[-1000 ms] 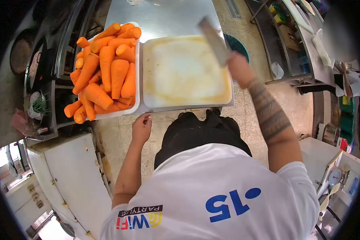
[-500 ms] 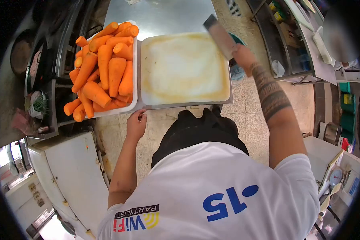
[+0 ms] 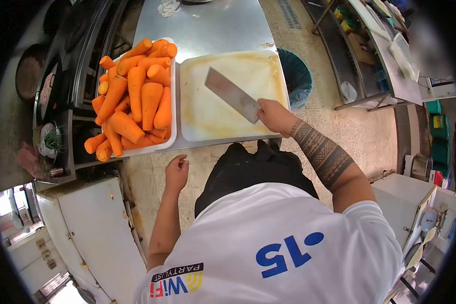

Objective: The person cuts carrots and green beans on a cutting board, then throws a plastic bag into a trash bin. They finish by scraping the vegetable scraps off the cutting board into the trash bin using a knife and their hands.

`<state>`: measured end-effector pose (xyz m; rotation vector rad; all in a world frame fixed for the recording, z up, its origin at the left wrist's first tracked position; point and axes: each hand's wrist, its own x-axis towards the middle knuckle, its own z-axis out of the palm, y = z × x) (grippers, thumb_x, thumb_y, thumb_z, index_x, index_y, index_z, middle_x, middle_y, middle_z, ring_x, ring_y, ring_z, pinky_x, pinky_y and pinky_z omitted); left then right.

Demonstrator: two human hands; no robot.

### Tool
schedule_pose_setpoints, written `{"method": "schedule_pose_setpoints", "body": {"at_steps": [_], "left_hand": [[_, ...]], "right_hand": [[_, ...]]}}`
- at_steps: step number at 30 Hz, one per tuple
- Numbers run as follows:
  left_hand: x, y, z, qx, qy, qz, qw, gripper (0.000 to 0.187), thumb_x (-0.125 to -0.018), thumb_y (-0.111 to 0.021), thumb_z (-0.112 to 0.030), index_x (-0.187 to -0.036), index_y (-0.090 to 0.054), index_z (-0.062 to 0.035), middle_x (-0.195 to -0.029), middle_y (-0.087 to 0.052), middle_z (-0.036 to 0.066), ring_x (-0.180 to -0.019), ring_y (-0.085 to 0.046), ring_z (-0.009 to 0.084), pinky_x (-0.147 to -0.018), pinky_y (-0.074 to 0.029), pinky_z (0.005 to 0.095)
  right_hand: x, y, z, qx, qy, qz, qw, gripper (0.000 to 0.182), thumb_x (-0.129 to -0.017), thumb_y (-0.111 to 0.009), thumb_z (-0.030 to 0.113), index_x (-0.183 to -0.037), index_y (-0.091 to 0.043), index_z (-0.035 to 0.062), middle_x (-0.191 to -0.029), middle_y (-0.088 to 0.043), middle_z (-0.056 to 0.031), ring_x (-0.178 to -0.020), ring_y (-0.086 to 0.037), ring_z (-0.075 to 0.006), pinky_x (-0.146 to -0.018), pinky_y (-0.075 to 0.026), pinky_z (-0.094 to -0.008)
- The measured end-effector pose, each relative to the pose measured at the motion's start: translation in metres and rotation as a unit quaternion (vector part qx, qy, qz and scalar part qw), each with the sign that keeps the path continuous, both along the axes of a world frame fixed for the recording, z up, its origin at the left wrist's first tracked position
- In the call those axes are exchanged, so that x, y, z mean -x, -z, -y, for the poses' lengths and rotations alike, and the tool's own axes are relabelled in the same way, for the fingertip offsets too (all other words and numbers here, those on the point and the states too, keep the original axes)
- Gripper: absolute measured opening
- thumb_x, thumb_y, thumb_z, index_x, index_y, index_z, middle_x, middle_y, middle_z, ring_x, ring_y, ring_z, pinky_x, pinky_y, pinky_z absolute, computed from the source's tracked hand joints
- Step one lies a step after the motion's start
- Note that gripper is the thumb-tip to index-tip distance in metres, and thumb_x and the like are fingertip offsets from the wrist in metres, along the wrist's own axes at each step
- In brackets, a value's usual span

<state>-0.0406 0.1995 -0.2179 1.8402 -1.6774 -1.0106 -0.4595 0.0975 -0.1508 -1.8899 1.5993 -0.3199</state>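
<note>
Commercial kitchen, seen from above.
A green bin (image 3: 296, 76) stands on the tiled floor beside a steel table (image 3: 207, 25); a scale (image 3: 428, 221) sits at far right.

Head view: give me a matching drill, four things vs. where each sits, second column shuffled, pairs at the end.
Things:
1. cleaver
2. carrots
3. left hand
4. green bin

Places:
A. on the floor past the far right corner of the table
B. heaped in the white tray left of the board
C. blade over the cutting board, gripped by the right hand
D. empty, below the table's near edge, touching nothing

Pairs: 1-C, 2-B, 3-D, 4-A
</note>
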Motion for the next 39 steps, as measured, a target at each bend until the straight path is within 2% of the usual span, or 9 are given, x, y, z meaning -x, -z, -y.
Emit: {"method": "schedule_pose_setpoints", "body": {"at_steps": [5,9,14,15,16,17,20,24,39], "left_hand": [[0.003,-0.007,0.009,-0.012,0.023,0.013,1.0,0.029,-0.094,-0.069,-0.014,-0.12,-0.07,-0.0007,-0.088,-0.071,0.011,-0.078,-0.066,0.019,-0.076,-0.054,0.0331],[-0.001,-0.009,0.015,-0.036,0.032,0.023,0.999,0.029,-0.094,-0.069,-0.014,-0.121,-0.07,-0.0011,-0.088,-0.071,0.011,-0.078,-0.066,0.0187,-0.075,-0.054,0.0329],[0.002,-0.001,0.02,-0.023,0.026,0.017,0.999,0.03,-0.094,-0.069,-0.015,-0.12,-0.07,-0.0011,-0.089,-0.071,0.012,-0.079,-0.067,0.0192,-0.075,-0.055,0.033],[0.005,0.001,0.022,-0.023,0.022,0.009,0.999,0.03,-0.094,-0.069,-0.015,-0.12,-0.07,-0.0011,-0.09,-0.072,0.012,-0.08,-0.068,0.0195,-0.076,-0.055,0.0331],[0.009,0.002,0.025,-0.014,0.031,0.002,0.999,0.03,-0.094,-0.069,-0.015,-0.12,-0.07,-0.001,-0.091,-0.072,0.012,-0.081,-0.068,0.0196,-0.076,-0.055,0.0332],[0.014,0.002,0.026,-0.006,0.039,-0.004,0.999,0.029,-0.094,-0.069,-0.015,-0.12,-0.07,-0.001,-0.092,-0.072,0.012,-0.081,-0.068,0.0198,-0.077,-0.055,0.0333],[0.029,-0.012,0.028,-0.006,0.048,-0.011,0.999,0.029,-0.094,-0.068,-0.014,-0.12,-0.07,-0.0008,-0.095,-0.073,0.013,-0.084,-0.069,0.0205,-0.078,-0.055,0.0333],[0.035,-0.014,0.029,-0.011,0.052,-0.032,0.998,0.029,-0.095,-0.068,-0.014,-0.12,-0.07,-0.0005,-0.098,-0.073,0.015,-0.086,-0.07,0.0208,-0.08,-0.055,0.0331],[0.137,-0.038,0.044,0.019,0.079,-0.032,0.996,0.025,-0.095,-0.069,-0.013,-0.118,-0.071,-0.0023,-0.098,-0.074,0.011,-0.089,-0.07,0.0196,-0.082,-0.055,0.0331]], "right_hand": [[0.094,0.021,0.019,-0.022,0.122,0.08,0.989,0.031,-0.093,-0.064,0.022,-0.115,-0.065,-0.001,-0.108,-0.07,-0.0268,-0.101,-0.069,-0.0413,-0.089,-0.053,-0.0464],[0.192,0.018,0.085,0.087,0.177,-0.213,0.957,0.035,-0.092,-0.06,0.019,-0.121,-0.065,0.0006,-0.113,-0.07,-0.0267,-0.106,-0.067,-0.0443,-0.091,-0.054,-0.0499],[0.106,-0.065,0.066,0.127,0.149,-0.221,0.955,0.034,-0.093,-0.057,0.02,-0.123,-0.064,0.0049,-0.113,-0.07,-0.0248,-0.103,-0.067,-0.0436,-0.091,-0.054,-0.0525],[0.095,-0.035,0.061,0.273,0.126,-0.135,0.944,0.036,-0.094,-0.053,0.017,-0.127,-0.063,0.0068,-0.111,-0.069,-0.0217,-0.099,-0.068,-0.0418,-0.088,-0.054,-0.0524],[0.086,-0.004,0.067,0.252,0.097,-0.126,0.955,0.041,-0.096,-0.049,0.013,-0.134,-0.061,0.0081,-0.108,-0.066,-0.0214,-0.097,-0.068,-0.0406,-0.085,-0.056,-0.0518],[0.049,-0.031,0.05,0.141,0.094,-0.174,0.97,0.042,-0.095,-0.048,0.01,-0.135,-0.061,0.0086,-0.101,-0.063,-0.0221,-0.095,-0.067,-0.0398,-0.081,-0.057,-0.0511],[0.004,0.015,0.029,0.221,0.053,-0.193,0.955,0.045,-0.095,-0.052,0.01,-0.14,-0.058,0.0056,-0.102,-0.062,-0.0214,-0.094,-0.065,-0.0378,-0.078,-0.055,-0.0485],[-0.032,0.029,0.009,0.157,0.062,-0.182,0.969,0.05,-0.094,-0.051,0.008,-0.143,-0.054,-0.0015,-0.104,-0.062,-0.0203,-0.1,-0.062,-0.036,-0.083,-0.053,-0.0462],[0.017,0.003,-0.025,0.145,-0.02,-0.02,0.989,0.053,-0.086,-0.068,0.016,-0.136,-0.058,-0.0003,-0.115,-0.06,-0.021,-0.107,-0.059,-0.0373,-0.095,-0.049,-0.0482]]}}
